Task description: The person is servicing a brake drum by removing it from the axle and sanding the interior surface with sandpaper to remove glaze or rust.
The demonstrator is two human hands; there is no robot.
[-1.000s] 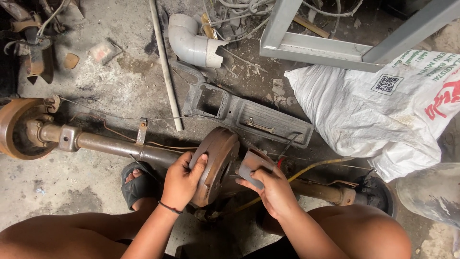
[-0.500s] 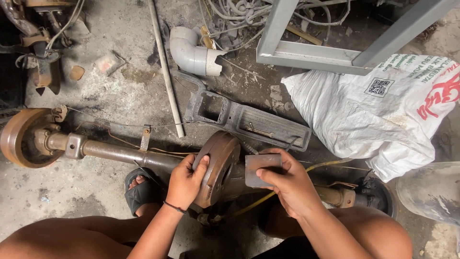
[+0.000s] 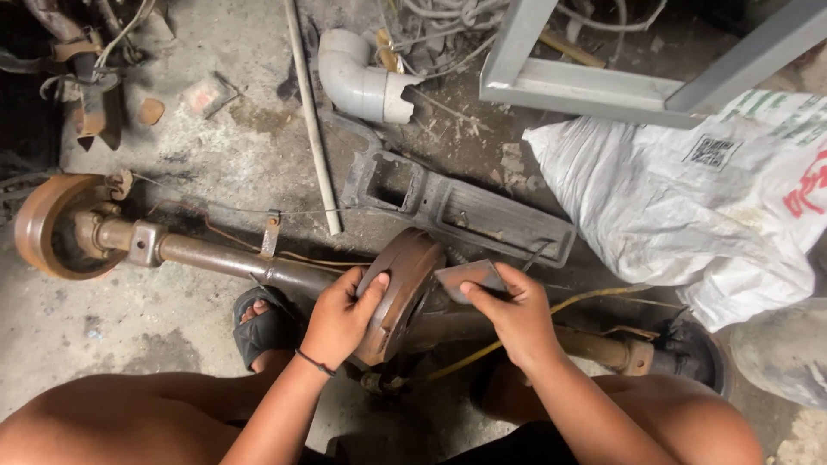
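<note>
A rusty axle tube [image 3: 215,258] lies across the concrete floor, with a brake drum [image 3: 52,224] at its left end. At its middle stands a round rusty cover plate [image 3: 405,284] on edge. My left hand [image 3: 340,319] grips that plate's near face, thumb over its rim. My right hand [image 3: 517,314] holds a small flat grey metal piece [image 3: 469,277] just right of the plate, above the axle housing. A yellow cable [image 3: 551,312] runs under my right hand.
A dark rectangular metal frame [image 3: 465,211] lies behind the axle, a thin rod [image 3: 312,129] and a white pipe elbow [image 3: 362,82] beyond it. A white sack [image 3: 689,207] fills the right side, under a grey angle frame [image 3: 586,82]. My sandalled foot [image 3: 263,323] rests below the axle.
My right hand has lifted the grey metal piece up and away from the plate's right side. My left hand stays on the plate. The view has shifted slightly.
</note>
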